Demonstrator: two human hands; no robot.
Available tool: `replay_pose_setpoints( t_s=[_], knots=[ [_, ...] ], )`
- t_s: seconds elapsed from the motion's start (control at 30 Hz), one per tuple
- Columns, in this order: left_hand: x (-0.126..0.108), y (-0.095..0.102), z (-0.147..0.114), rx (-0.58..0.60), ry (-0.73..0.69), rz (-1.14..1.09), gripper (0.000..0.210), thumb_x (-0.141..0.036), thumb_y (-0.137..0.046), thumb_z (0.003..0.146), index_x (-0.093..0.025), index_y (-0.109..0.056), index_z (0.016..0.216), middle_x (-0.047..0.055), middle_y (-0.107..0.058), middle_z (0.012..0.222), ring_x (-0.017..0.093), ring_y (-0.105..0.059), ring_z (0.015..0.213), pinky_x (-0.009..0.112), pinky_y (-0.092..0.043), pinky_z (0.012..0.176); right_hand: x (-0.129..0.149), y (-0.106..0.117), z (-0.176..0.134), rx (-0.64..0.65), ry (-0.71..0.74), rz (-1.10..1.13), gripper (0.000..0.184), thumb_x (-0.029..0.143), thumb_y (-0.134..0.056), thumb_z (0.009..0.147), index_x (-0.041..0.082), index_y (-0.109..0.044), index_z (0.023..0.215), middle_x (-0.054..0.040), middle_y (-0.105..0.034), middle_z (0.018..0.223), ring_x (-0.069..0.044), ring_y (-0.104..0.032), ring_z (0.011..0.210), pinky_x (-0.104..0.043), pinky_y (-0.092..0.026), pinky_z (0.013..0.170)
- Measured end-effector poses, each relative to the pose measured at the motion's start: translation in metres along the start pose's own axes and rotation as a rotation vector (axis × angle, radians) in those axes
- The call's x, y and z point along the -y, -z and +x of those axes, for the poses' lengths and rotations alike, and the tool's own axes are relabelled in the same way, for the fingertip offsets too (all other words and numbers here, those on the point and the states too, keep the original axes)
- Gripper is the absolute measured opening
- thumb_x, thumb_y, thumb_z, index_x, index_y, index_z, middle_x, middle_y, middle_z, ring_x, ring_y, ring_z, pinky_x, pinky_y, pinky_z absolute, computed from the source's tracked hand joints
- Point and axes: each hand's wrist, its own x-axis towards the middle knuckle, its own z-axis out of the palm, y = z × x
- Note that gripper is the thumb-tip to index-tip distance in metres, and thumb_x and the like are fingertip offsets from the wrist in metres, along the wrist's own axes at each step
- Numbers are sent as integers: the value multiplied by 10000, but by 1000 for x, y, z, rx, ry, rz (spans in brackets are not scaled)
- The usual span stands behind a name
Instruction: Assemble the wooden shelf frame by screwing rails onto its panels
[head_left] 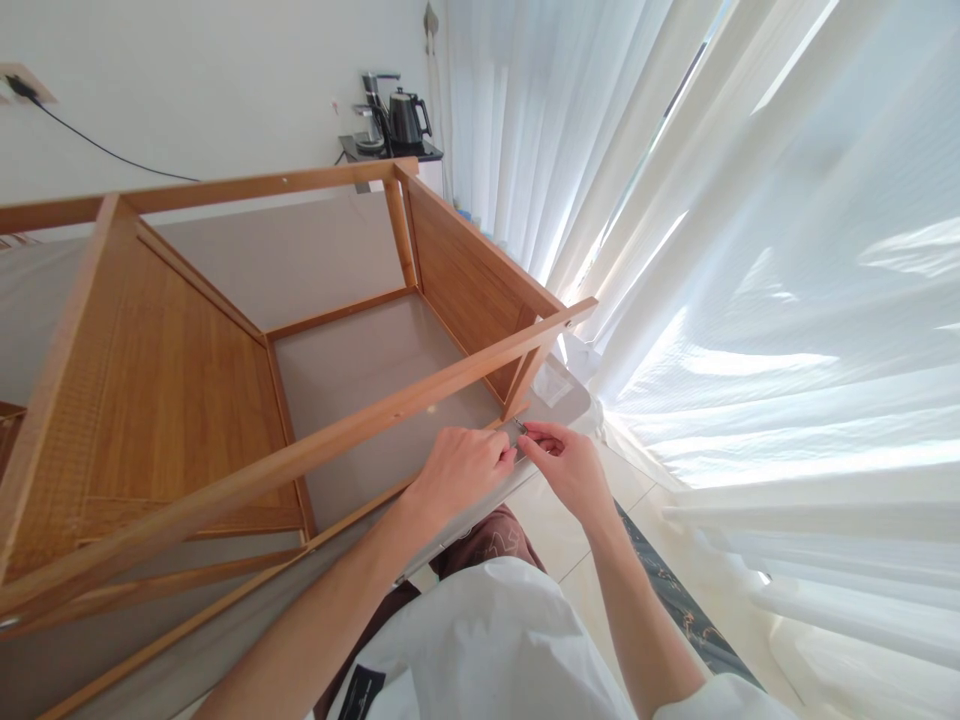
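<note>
A wooden frame (450, 380) with slatless panels and long rails stands on a grey-topped table. At its near right corner, my right hand (570, 468) pinches a small, thin metal piece (519, 426), bolt-like but too small to name surely. Its tip points toward the foot of the corner post (517, 385). Just left of it, my left hand (463, 465) is closed, fingers curled beside the low rail; what it holds, if anything, is hidden. The two hands nearly touch.
A wooden panel (187, 370) divides the frame at left. The table's rounded corner (577, 400) lies beyond my hands. White curtains (787, 250) hang on the right. A dark kettle (406, 118) stands at the back, and a black cord (112, 153) runs along the wall.
</note>
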Motion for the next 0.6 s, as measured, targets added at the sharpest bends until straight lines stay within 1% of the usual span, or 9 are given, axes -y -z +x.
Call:
replay_pose_setpoints(
  t_s=[0.2, 0.33, 0.43, 0.5, 0.6],
  knots=[
    [-2, 4, 0, 16, 13, 3, 313, -292, -466, 983, -209, -617, 721, 32, -704, 712, 193, -644, 639, 327, -192, 566, 1, 0, 0, 17, -7, -14, 361, 437, -707, 797, 205, -766, 1067, -31, -770, 917, -173, -657, 742, -321, -514, 739],
    [-2, 4, 1, 14, 20, 4, 311, -297, -476, 976, -209, -606, 708, 30, -697, 694, 191, -642, 627, 332, -166, 560, 1, 0, 0, 9, -2, -26, 346, 438, -703, 802, 217, -765, 1060, -21, -768, 922, -166, -648, 730, -320, -512, 727],
    [-2, 3, 1, 5, 20, 7, 323, -305, -471, 980, -206, -592, 697, 31, -693, 683, 188, -636, 615, 331, -153, 558, 1, -1, -1, 4, 22, -50, 313, 409, -693, 819, 224, -760, 1062, -17, -765, 932, -167, -659, 740, -328, -520, 746],
    [-2, 2, 1, -4, 32, 8, 326, -304, -469, 979, -207, -591, 693, 33, -695, 685, 187, -636, 613, 332, -152, 555, 0, -3, -3, -16, 79, -107, 294, 366, -678, 839, 223, -751, 1085, -22, -756, 949, -167, -664, 747, -340, -529, 774],
    [-3, 1, 0, -10, 58, -2, 323, -295, -474, 970, -208, -593, 683, 34, -699, 687, 185, -643, 613, 328, -158, 549, -3, -7, -11, -102, 258, -250, 324, 297, -631, 887, 212, -711, 1190, -49, -725, 1031, -168, -664, 780, -350, -538, 805]
  ],
)
